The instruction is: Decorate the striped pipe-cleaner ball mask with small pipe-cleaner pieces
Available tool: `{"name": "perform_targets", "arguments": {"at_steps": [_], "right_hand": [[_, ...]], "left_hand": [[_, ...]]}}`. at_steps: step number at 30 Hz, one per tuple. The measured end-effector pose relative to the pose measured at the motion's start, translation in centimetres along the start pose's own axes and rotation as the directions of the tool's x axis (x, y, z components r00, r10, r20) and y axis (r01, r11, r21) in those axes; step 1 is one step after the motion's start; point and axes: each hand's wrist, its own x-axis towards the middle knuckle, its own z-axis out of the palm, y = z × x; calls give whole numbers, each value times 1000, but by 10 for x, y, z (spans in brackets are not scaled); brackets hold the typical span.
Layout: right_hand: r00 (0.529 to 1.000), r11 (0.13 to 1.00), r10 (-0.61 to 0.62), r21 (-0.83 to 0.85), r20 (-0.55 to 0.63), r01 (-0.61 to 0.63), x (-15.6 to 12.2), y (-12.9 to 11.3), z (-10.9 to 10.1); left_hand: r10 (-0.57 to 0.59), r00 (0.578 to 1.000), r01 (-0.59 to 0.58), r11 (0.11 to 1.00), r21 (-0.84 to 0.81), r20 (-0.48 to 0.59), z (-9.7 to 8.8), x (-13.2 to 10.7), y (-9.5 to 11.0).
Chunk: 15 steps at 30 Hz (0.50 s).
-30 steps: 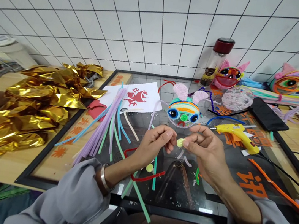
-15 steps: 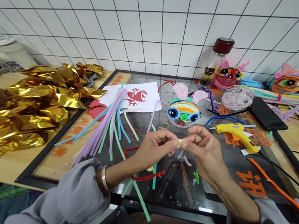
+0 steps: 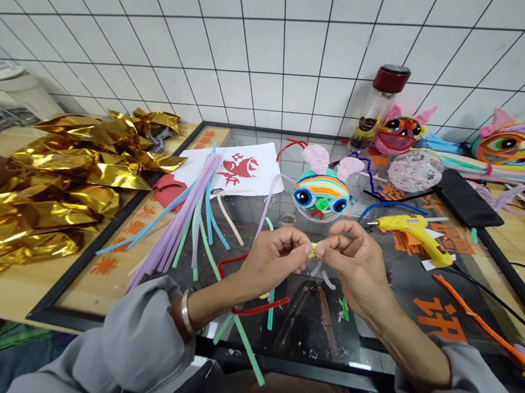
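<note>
Hands point(image 3: 276, 255) point(image 3: 358, 262) (grips pinched narrow) hold yellow piece point(image 3: 313, 250).

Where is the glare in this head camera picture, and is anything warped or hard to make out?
Head view: bright highlights on the crumpled gold foil and reflections in the glossy tabletop; head view: the white tiled wall looks skewed at both sides; head view: the yellow-green piece between the left hand and right hand is mostly covered, its shape unclear.

My tabletop point(image 3: 5, 297) of pale wood and black-framed glass carries gold foil point(image 3: 67, 176), lilac strips point(image 3: 181, 223), 1 glue gun point(image 3: 404, 227) and 1 blue-eyed animal head point(image 3: 323, 189).
</note>
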Motion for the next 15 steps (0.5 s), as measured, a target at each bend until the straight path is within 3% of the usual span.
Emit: {"name": "perform_targets", "arguments": {"at_steps": [5,11,15], "right_hand": [[1000,1000,-11,3,-11,11,0,-1,-1],[1000,1000,-17,-15,16,17,0,1,0],[1000,999,13,30,-17,-12,1,2,0]], "left_hand": [[-5,1000,5,999,-37,-8,0,1,6],[53,998,-48,994,101,-40,1,0,1],[38,999,-35,997,75,-38,1,0,1]]}}
